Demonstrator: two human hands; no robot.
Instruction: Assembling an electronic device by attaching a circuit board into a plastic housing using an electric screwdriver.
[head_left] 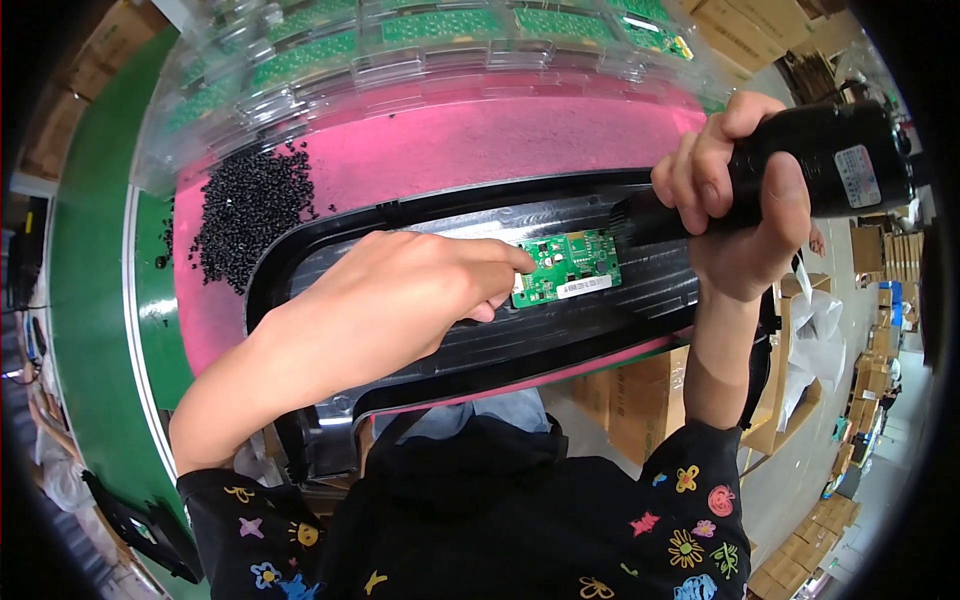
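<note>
A green circuit board (566, 268) lies inside a long black plastic housing (440, 362). My left hand (400, 285) reaches across the housing, fingers bent together at the board's left edge; the thumb is partly hidden. In my right hand (735, 200) is a thick black power screwdriver (815, 155), held almost level. Its dark front end points left toward the board's upper right corner. Against the black housing I cannot tell whether the tip touches the board.
A heap of small black screws (255, 210) lies left of the housing on the pink mat (450, 135). Clear plastic trays (400, 70) with green boards stand along the far side. Cardboard boxes (640, 400) are below the table at right.
</note>
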